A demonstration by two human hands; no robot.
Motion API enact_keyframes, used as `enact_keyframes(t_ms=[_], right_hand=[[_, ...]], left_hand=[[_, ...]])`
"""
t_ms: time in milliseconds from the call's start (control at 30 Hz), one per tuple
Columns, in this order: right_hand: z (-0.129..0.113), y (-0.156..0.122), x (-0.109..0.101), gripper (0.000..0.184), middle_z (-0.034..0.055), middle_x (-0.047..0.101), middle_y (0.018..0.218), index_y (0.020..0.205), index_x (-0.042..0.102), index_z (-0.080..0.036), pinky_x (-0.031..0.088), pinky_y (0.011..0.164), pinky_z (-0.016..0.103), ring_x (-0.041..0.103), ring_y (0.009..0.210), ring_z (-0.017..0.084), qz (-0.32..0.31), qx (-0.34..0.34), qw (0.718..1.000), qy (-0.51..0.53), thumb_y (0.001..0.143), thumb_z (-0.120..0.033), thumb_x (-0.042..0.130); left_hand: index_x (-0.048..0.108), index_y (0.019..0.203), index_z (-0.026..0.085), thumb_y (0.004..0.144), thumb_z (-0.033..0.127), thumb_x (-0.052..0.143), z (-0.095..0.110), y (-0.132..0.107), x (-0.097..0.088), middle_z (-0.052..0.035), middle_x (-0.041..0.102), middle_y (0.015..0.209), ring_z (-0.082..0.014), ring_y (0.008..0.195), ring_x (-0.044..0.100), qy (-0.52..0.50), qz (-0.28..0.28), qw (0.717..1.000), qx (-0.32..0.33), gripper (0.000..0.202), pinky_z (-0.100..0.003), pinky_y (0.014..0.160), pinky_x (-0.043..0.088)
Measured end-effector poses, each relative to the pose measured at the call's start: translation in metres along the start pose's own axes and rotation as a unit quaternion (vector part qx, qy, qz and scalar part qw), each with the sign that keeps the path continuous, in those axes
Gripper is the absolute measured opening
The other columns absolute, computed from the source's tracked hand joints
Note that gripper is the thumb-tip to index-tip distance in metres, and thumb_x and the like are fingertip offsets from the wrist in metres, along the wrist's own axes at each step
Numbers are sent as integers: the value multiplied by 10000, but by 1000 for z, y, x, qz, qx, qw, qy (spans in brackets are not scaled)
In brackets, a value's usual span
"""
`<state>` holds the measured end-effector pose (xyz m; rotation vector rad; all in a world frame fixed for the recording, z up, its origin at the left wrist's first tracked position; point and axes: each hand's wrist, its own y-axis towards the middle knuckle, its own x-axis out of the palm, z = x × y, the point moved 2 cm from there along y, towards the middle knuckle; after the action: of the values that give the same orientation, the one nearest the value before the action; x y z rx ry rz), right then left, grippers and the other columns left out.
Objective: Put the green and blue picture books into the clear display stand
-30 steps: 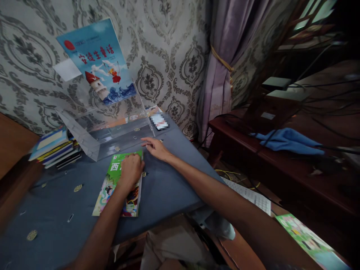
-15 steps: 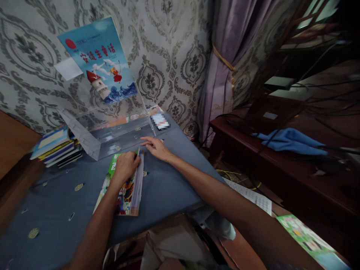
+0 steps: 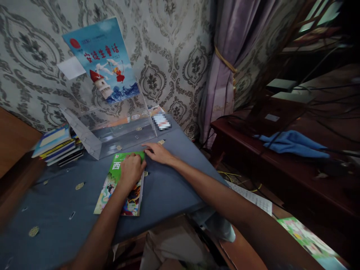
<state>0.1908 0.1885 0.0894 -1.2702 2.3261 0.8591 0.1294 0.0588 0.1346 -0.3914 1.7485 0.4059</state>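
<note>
A thin picture book (image 3: 105, 197) with a green top and colourful cartoon figures lies closed on the cloth-covered table, its cover facing up. My left hand (image 3: 132, 168) rests over the upper right part of the cover, fingers bent and close together at the book's right edge. Beside the top right corner is my right hand (image 3: 159, 153), its index finger stretched out and the other fingers loosely curled. It is very near the book; whether it touches cannot be made out. Behind both stands a clear acrylic book stand (image 3: 123, 146) holding an upright blue storybook (image 3: 109, 63).
A stack of books (image 3: 57, 146) sits left of the stand. A phone (image 3: 161, 122) lies at the table's back right corner. Across a gap, a dark red bench (image 3: 239, 146) carries a blue cloth (image 3: 295, 144) and cables. Papers (image 3: 253, 197) lie below on the right.
The book's cover and pages, lifted along the right side before, now lie flat. My left hand has moved slightly right over the cover, and my right hand has come down toward the top corner.
</note>
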Motion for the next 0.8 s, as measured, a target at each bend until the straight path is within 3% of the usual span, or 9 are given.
enact_keyframes(t_ms=[100, 200, 333, 433, 567, 800], right_hand=[[-4, -3, 1, 338, 125, 742, 1106, 1248, 642, -144, 475, 946, 333, 679, 1037, 224, -22, 12, 995, -98, 931, -153, 526], [-12, -5, 2, 294, 133, 745, 1049, 1212, 650, -155, 488, 878, 313, 690, 969, 229, -41, 24, 986, -160, 978, -213, 482], [-20, -9, 4, 296, 163, 713, 1021, 1132, 653, -163, 495, 805, 350, 690, 888, 265, -69, 43, 967, -240, 1015, -276, 406], [-25, -9, 6, 270, 176, 694, 1052, 1137, 643, -159, 460, 921, 395, 667, 992, 286, -69, 25, 961, -267, 1008, -271, 434], [-28, -2, 8, 265, 186, 697, 1049, 1144, 645, -141, 390, 1029, 425, 637, 1063, 292, -66, -6, 956, -285, 997, -282, 475], [-13, 30, 15, 281, 162, 714, 1110, 1186, 658, -152, 414, 996, 421, 629, 1100, 279, -92, -65, 958, -262, 992, -221, 468]], left_hand=[[727, 993, 144, 975, 355, 446, -9, -4, 3, -164, 706, 1081, -298, 1068, 647, -24, -3, 999, 22, 353, -368, 872, 494], [683, 1199, 165, 965, 402, 514, -34, -18, 11, -145, 647, 1299, -278, 1241, 576, -102, -6, 989, 102, 373, -381, 1051, 438], [417, 1498, 307, 889, 589, 594, -76, -61, 25, -66, 378, 1585, -273, 1442, 381, -198, -68, 947, 244, 694, -406, 1141, 384], [190, 1563, 381, 789, 691, 646, -93, -94, 32, -38, 264, 1632, -327, 1485, 286, -181, -78, 937, 289, 950, -504, 1177, 322], [73, 1567, 403, 874, 596, 609, -87, -113, 35, -15, 172, 1654, -328, 1499, 246, -165, -60, 946, 272, 897, -555, 1202, 251], [24, 1585, 341, 974, 489, 505, -59, -105, 44, -72, 164, 1656, -278, 1517, 202, -170, -3, 955, 243, 790, -556, 1222, 181]])
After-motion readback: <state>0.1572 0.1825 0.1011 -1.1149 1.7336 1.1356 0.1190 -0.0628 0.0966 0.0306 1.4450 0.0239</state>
